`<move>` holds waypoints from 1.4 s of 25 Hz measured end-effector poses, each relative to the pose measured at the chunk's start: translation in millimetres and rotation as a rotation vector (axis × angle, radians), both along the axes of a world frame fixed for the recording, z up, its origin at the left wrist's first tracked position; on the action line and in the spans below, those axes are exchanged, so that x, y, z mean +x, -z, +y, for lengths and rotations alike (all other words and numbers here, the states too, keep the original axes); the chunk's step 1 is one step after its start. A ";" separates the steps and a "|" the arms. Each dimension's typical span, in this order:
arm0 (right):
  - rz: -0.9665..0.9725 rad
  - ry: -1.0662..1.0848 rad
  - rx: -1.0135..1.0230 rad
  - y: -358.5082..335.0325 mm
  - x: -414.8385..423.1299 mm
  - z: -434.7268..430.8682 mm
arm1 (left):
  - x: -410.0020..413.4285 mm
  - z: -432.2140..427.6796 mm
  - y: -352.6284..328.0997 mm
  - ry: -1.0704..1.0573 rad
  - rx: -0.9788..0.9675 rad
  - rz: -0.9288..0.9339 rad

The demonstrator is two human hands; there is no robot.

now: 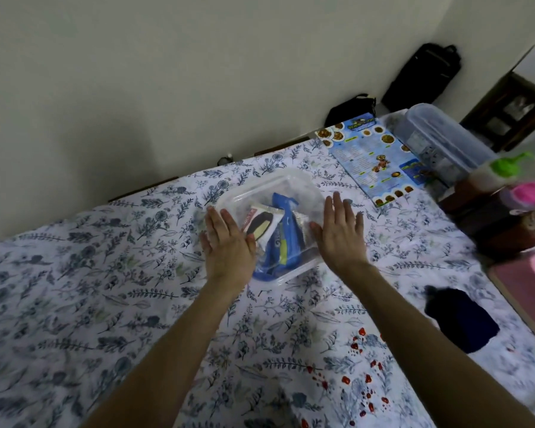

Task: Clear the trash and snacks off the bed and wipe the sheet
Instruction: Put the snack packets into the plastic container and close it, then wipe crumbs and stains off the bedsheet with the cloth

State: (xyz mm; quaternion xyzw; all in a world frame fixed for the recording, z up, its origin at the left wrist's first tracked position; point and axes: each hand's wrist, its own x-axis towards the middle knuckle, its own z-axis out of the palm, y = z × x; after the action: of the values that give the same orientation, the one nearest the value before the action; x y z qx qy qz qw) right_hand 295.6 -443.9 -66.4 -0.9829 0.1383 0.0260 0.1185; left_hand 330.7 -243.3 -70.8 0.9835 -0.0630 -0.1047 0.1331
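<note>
A clear plastic container (294, 183) rests on the floral bed sheet (90, 298) in the middle of the bed. Inside it lie a blue snack packet (283, 239) and a white-and-black snack wrapper (261, 225). My left hand (227, 242) lies flat on the container's left side, fingers spread. Over its right side my right hand (340, 230) is flat too, fingers extended. A clear lid seems to lie under both palms. Small red bits (362, 369) are scattered on the sheet near my right forearm. A dark cloth (460, 319) lies to the right.
A blue printed menu sheet (374, 156) lies at the far right of the bed, beside a second clear lidded box (442, 140). Bottles with green and pink tops (507, 177) stand on furniture at the right edge. Black bags (420, 75) lean against the wall.
</note>
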 end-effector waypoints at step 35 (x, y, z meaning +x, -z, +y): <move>-0.112 -0.141 0.354 55.3 -234.2 121.5 | -195.6 147.0 59.4 0.159 -0.300 0.001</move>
State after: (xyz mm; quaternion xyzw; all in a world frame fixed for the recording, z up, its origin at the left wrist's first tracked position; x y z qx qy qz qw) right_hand 61.5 -322.4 -121.7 -0.9539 0.0557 0.0034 0.2948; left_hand 135.1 -96.3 -130.2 0.9445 -0.1554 -0.1050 0.2697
